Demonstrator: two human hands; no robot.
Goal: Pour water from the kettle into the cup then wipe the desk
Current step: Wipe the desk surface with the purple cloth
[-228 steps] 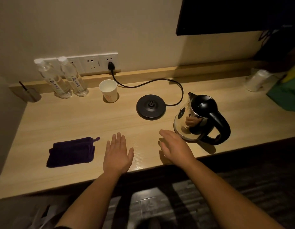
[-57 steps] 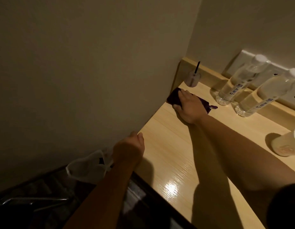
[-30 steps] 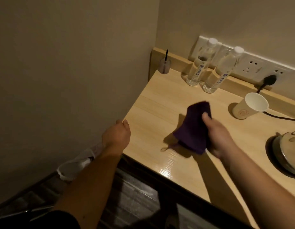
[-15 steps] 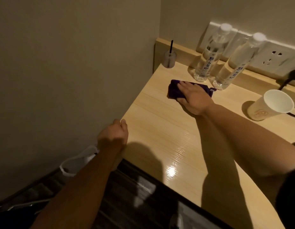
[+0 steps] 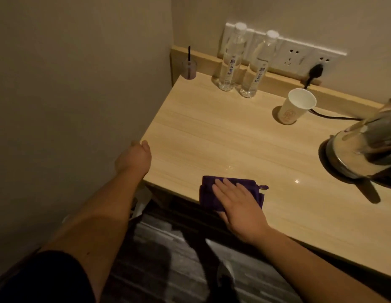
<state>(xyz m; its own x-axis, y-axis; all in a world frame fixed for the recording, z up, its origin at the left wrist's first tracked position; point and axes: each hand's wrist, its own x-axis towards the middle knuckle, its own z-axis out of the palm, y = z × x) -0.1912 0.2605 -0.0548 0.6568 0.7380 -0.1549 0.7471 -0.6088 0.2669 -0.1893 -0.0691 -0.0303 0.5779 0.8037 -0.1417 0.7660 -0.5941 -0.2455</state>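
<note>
The right hand [image 5: 238,203] lay palm-down, fingers [image 5: 223,186] flat and slightly spread, pressing the folded purple cloth [image 5: 208,194] at the pale wooden tabletop's [image 5: 234,136] six-o'clock edge. The left hand [image 5: 134,157] rested curled at its nine-o'clock corner; its fingers were hidden.

Dark vertical characters ran down the labels of the two water bottles [image 5: 230,60] and an orange emblem sat on the paper cup [image 5: 296,109] (both too blurred to be read), so no text was legible.
</note>
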